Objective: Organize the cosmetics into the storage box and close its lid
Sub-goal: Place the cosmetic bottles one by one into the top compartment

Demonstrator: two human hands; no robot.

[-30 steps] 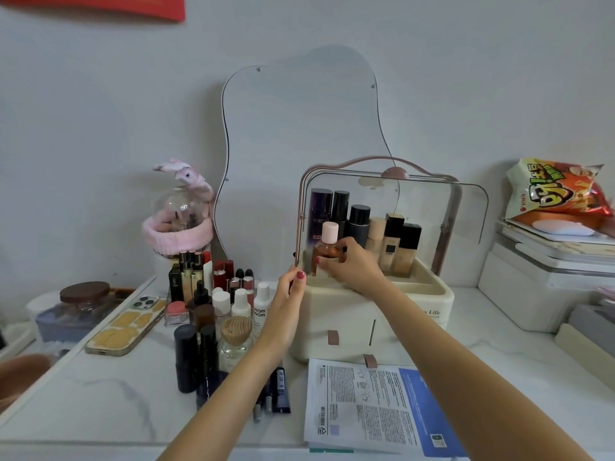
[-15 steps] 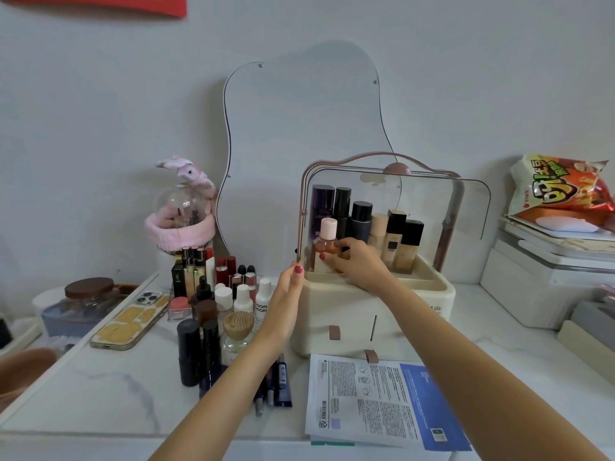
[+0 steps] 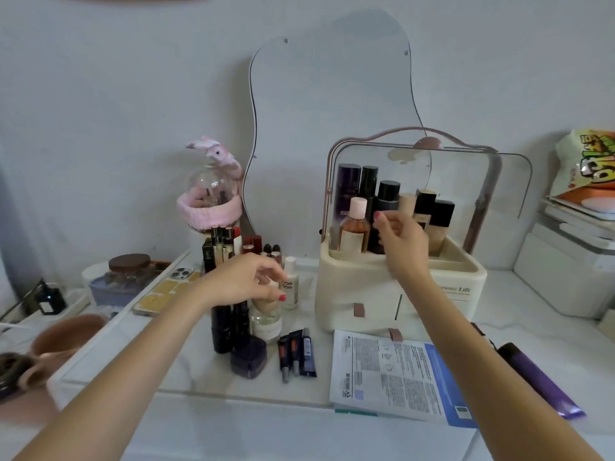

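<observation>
A cream storage box (image 3: 366, 281) stands at the centre right with its clear lid (image 3: 466, 168) raised. Several bottles stand inside, among them an amber bottle with a pink cap (image 3: 355, 224) at the front left. My right hand (image 3: 401, 241) hovers just right of that bottle with fingers apart, holding nothing. My left hand (image 3: 246, 277) is open over a cluster of loose cosmetics (image 3: 233, 324) to the left of the box, its fingertips close to a small white bottle (image 3: 290, 287).
A wavy mirror (image 3: 332, 94) leans on the wall behind. A phone (image 3: 166, 291), a jar (image 3: 129, 267) and a pink headband holder (image 3: 213, 207) sit at the left. A sheet-mask packet (image 3: 396, 377) and a purple tube (image 3: 539, 380) lie in front. White boxes (image 3: 565, 277) stand at the right.
My right hand has let go of the amber bottle, which now stands in the box. My left hand has left the box's edge and moved down-left over the loose cosmetics.
</observation>
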